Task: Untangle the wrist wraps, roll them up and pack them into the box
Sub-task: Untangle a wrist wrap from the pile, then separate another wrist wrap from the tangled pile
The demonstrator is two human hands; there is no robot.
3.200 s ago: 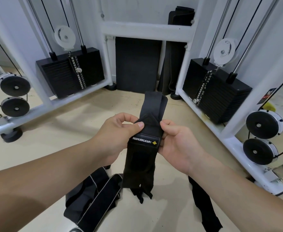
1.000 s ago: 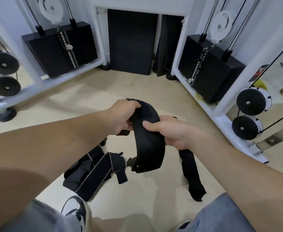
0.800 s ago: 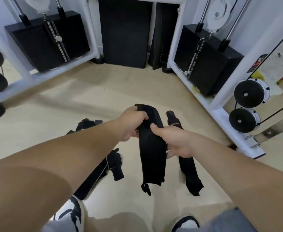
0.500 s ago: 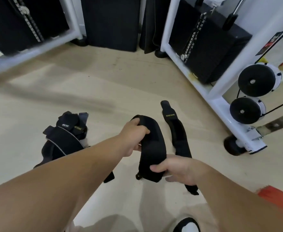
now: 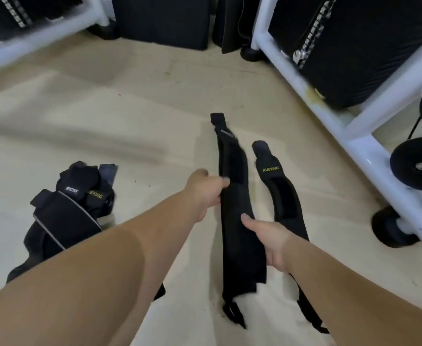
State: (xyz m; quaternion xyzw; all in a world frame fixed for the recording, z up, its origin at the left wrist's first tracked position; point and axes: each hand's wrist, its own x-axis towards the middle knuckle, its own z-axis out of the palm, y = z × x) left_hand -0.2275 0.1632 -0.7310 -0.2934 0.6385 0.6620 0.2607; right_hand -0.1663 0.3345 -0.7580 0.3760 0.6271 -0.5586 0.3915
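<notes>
Black wrap (image 5: 233,168) lies stretched lengthwise on the floor (image 5: 130,121), with its far end toward the machine frame (image 5: 359,136) and its loop (image 5: 231,312) at the near end.

Left hand (image 5: 205,193) pinches the wrap's left edge about mid-length, thumb over the top. It's motion-blurred, so no finger detail. Right hand (image 5: 269,238) grips the right edge lower down, thumb on top and fingers hidden at the edge. Neither hand lies flat.

Second wrap (image 5: 283,203) lies parallel, just beside it on the right. Can't tell if the two touch behind the right wrist. Pile (image 5: 67,216) of tangled wraps sits well apart on the left. Box not in view.

Risks, as I read it:
- The two wraps are too close. If either has a hook patch exposed it probably grabs its neighbour, and a roll would drag both. Shift one aside first.
- The wrap isn't flat, it bows along its length. A roll started like that likely cones out sideways and ends up loose, so a poor fit in the box.
- Starting from the wrong end could bury the fastening tab inside, and the roll would spring open when released.
- The pile looks interlocked. Yanking one free end would likely tighten it, so feed the ends back through instead.
- Floor grit may foul any hook patch and weaken closure.
- Loose rolls left on the floor may unroll before the box is found.
</notes>
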